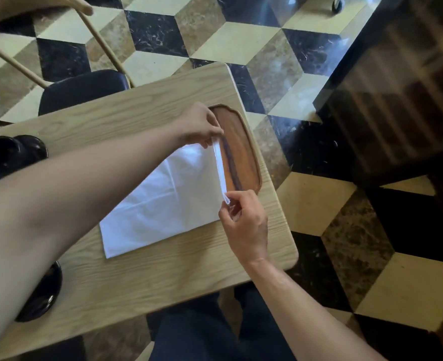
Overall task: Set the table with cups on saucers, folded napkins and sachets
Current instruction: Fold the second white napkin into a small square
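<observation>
Matt grained wood table (142,277), perhaps cloth napkin (168,204)

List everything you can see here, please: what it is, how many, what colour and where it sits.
Table: one, light wood, centre of view.
Napkin: one, white, flat on the table, its far edge lifted.
Tray: one, reddish-brown wood, at the table's right edge, beyond the napkin.
Cups: black, at the table's left edge; count unclear.
Saucer: one, black, near left edge, partly behind the forearm.
Chair: one, dark seat, pale wooden frame, beyond the table.
Floor: cream, tan and black cube-pattern tiles.
Cabinet: one, dark, upper right.
Left hand: pinches the napkin's far corner.
Right hand: pinches the nearer corner.
</observation>
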Demonstrator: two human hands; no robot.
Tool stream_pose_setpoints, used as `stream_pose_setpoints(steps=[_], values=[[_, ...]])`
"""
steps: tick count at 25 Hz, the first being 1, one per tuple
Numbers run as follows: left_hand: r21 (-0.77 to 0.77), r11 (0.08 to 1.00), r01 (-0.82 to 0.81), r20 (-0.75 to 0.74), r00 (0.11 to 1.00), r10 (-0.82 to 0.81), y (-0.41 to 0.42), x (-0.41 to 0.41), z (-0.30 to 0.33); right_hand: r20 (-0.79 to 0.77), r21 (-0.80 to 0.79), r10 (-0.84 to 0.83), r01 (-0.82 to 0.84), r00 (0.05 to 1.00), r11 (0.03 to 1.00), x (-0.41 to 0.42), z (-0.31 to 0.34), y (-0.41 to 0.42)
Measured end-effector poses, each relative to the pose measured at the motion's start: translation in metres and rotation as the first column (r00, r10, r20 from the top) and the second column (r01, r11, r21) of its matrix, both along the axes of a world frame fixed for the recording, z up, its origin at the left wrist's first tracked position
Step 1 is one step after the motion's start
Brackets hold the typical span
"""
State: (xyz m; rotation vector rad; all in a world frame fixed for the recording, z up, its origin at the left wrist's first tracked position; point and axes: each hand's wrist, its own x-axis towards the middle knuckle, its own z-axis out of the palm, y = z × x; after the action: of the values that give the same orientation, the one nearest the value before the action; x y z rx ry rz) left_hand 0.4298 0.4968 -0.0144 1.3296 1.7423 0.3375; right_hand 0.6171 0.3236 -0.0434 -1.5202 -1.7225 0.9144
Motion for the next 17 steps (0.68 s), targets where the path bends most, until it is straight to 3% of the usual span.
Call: stream_pose_setpoints(steps=[2,5,8,13,17], values=[[0.014,0.977,-0.213,0.159,0.965,0.208,-0.020,-0.023,-0.008,0.056,0.093,0.048,-0.053,0.997,0.994,-0.021,-0.001,-0.006],[-0.055,0.841,-0.539,0.344,0.780,0.523,-0.054,-0.070,-0.017,0.168,0.213,0.109,-0.144,0.980,0.966,-0.059,-0.003,-0.025],[-0.122,0.758,-0.640,0.382,0.675,0.631,-0.089,-0.121,-0.019,0.210,0.251,0.187,-0.238,0.960,0.938,-0.098,-0.008,-0.050],[-0.189,0.758,-0.624,0.306,0.696,0.649,-0.143,-0.200,-0.025,0.253,0.168,0.350,-0.397,0.902,0.902,-0.158,-0.019,-0.092],[-0.126,0.787,-0.604,0.199,0.762,0.617,-0.172,-0.235,-0.036,0.271,0.076,0.455,-0.490,0.848,0.868,-0.198,-0.028,-0.113]])
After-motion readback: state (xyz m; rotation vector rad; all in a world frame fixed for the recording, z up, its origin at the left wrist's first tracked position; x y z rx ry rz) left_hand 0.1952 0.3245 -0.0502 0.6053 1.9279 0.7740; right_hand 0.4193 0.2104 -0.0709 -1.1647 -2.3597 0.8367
